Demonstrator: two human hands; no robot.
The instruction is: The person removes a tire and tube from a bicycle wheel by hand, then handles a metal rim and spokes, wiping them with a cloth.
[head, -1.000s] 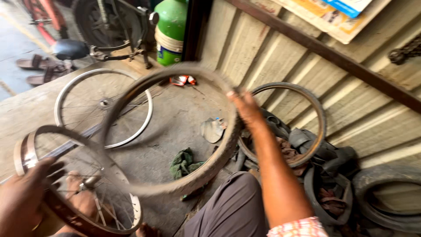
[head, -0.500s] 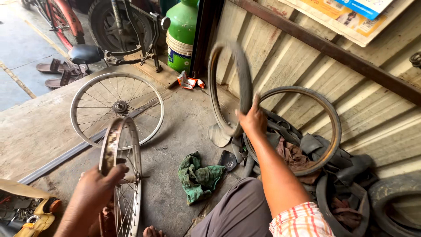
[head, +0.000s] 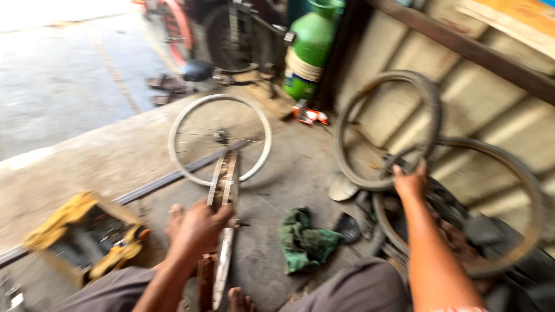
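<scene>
My left hand (head: 195,230) grips a rusty spoked bicycle rim (head: 224,190) that stands upright on edge in front of me. My right hand (head: 411,181) reaches out to the right and holds the lower edge of a dusty grey bicycle tyre (head: 430,110) that leans against the corrugated wall. A second tyre (head: 523,190) leans behind and to the right of it. The picture is blurred by motion.
A silver spoked wheel (head: 257,124) lies flat on the concrete floor ahead. A green rag (head: 303,242) lies by my knee. A yellow toolbox (head: 81,231) sits at the left. A green gas cylinder (head: 312,49) stands by the wall, with rubber scraps (head: 491,231) piled right.
The tyre moved from over the floor to against the wall, my right hand going with it. The rusty rim went from tilted to upright on edge.
</scene>
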